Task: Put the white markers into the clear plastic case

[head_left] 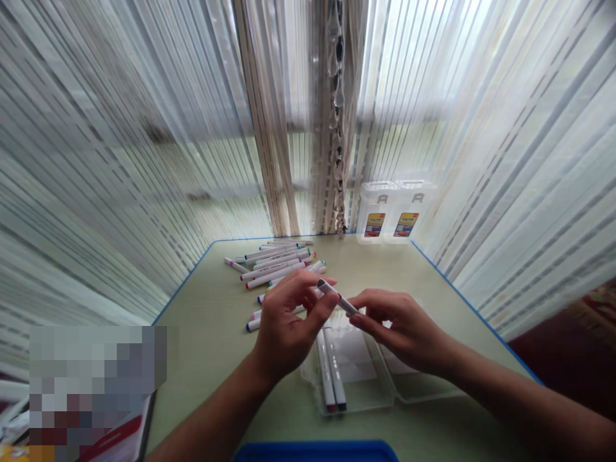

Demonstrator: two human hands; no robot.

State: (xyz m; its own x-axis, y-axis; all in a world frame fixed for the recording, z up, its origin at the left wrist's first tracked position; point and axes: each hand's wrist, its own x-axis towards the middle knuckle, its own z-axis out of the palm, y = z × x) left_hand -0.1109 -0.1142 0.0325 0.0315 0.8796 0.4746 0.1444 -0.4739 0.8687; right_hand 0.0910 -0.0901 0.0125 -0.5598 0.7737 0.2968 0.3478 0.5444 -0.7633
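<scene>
Between both hands a white marker is held at a slant above an opened clear plastic case. My left hand pinches its upper end with thumb and fingers. The other end is gripped by the fingertips of my right hand. Inside the case's left half lie two white markers side by side, one with a red end and one with a dark end. Beyond my left hand, a loose pile of white markers with coloured ends is spread on the table, partly hidden by that hand.
Two clear cases with labels stand upright at the table's back right. A blue object shows at the front edge of the pale green table. String curtains hang behind and along both sides. Something blurred out lies at left.
</scene>
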